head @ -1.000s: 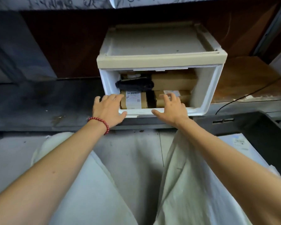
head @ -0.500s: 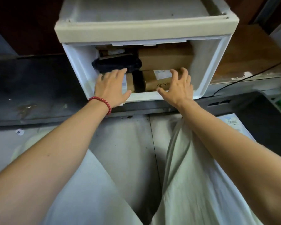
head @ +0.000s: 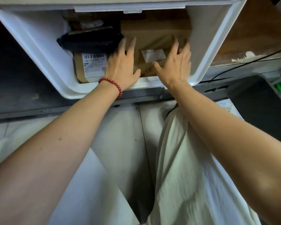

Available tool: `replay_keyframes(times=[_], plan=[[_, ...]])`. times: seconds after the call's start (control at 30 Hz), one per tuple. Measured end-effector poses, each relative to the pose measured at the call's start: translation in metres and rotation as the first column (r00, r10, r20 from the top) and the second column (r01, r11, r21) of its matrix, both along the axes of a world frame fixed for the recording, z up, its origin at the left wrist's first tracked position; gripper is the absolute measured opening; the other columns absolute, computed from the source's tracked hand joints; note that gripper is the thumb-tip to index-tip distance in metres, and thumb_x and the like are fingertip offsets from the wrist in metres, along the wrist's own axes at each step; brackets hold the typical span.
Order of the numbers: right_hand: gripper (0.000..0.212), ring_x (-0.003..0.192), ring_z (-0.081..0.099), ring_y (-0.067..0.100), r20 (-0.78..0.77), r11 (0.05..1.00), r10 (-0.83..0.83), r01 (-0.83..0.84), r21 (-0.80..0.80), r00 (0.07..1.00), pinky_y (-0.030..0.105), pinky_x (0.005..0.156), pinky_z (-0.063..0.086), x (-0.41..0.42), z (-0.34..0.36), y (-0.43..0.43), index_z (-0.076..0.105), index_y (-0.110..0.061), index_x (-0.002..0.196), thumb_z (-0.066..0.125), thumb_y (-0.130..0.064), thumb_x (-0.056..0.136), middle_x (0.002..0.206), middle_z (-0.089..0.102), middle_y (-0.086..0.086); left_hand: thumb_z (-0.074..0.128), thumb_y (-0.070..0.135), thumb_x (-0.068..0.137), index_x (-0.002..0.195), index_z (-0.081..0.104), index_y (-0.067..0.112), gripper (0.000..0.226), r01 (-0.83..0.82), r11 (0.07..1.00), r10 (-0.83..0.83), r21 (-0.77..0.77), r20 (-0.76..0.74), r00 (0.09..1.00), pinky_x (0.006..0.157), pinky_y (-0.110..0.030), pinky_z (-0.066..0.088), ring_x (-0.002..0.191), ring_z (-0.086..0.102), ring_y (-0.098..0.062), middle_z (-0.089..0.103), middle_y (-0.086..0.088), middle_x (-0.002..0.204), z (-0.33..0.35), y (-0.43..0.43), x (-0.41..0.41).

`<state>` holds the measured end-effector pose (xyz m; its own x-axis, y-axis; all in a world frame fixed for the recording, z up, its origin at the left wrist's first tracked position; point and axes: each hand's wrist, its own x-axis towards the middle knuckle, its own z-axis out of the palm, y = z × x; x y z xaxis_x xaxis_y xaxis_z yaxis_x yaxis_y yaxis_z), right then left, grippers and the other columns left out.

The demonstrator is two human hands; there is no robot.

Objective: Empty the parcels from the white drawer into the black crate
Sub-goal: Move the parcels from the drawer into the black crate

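White drawer (head: 44,59): upper centre of frame, mouth toward the person, packed full.
Brown parcel (head: 152,56): low in the drawer's middle, white label outward; probably first out, being nearest the front.
Left hand (head: 122,67): fingers straight and spread at the parcel's left edge, gripping nothing.
Right hand (head: 175,65): spread likewise at its right edge, flanking for a two-handed lift; contact too blurred to tell.
Black crate (head: 258,103): right edge of frame, near for the drop.

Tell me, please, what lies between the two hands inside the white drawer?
In the head view, a brown cardboard parcel with a white label lies between the left hand and the right hand, inside the white drawer.
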<state>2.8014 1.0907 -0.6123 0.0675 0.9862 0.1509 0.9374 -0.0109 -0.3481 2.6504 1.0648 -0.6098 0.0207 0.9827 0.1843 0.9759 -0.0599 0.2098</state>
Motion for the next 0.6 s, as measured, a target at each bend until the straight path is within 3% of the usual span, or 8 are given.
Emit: replay_keyframes(times=[0.2,0.3,0.43,0.6], plan=[[0.094,0.142,0.023,0.034,-0.094,0.999,-0.028,0.03,0.026,0.995,0.04,0.11,0.031,-0.003,-0.003,0.017,0.007,-0.015,0.154,0.064,-0.047,0.086,0.158,0.009,0.021,0.061,0.037,0.089,0.152,0.008,0.012,0.087,-0.067,0.998,0.066,0.002,0.12,0.991,0.089,-0.039,0.051,0.114,0.055,-0.037,0.012,-0.017,0.156,0.003,0.012,-0.001],[0.097,0.14,0.026,0.035,-0.154,0.997,-0.034,0.045,0.063,0.987,0.037,0.108,0.032,-0.004,-0.002,0.021,0.007,-0.014,0.154,0.067,-0.045,0.084,0.157,0.012,0.022,0.061,0.038,0.089,0.153,0.005,0.011,0.089,-0.137,0.99,0.132,0.005,0.239,0.962,0.093,-0.033,0.046,0.119,0.053,-0.035,0.009,-0.019,0.156,0.008,0.016,-0.003],[0.101,0.143,0.022,0.037,-0.263,0.997,-0.042,0.059,0.057,0.964,0.04,0.112,0.026,0.001,-0.003,0.029,0.004,-0.011,0.154,0.068,-0.045,0.083,0.157,0.012,0.023,0.062,0.039,0.089,0.153,0.002,0.014,0.092,-0.124,0.992,0.128,-0.03,0.26,0.957,0.102,-0.033,0.04,0.132,0.042,-0.033,0.006,-0.018,0.158,0.014,0.021,-0.005],[0.105,0.144,0.017,0.037,-0.344,0.998,-0.023,0.044,0.051,0.939,0.04,0.114,0.022,0.007,-0.003,0.035,0.002,-0.008,0.153,0.07,-0.045,0.082,0.157,0.013,0.021,0.064,0.038,0.087,0.153,0.003,0.014,0.094,-0.128,0.991,0.13,-0.026,0.289,0.949,0.099,-0.029,0.04,0.129,0.045,-0.03,0.01,-0.016,0.157,0.016,0.023,-0.004]])
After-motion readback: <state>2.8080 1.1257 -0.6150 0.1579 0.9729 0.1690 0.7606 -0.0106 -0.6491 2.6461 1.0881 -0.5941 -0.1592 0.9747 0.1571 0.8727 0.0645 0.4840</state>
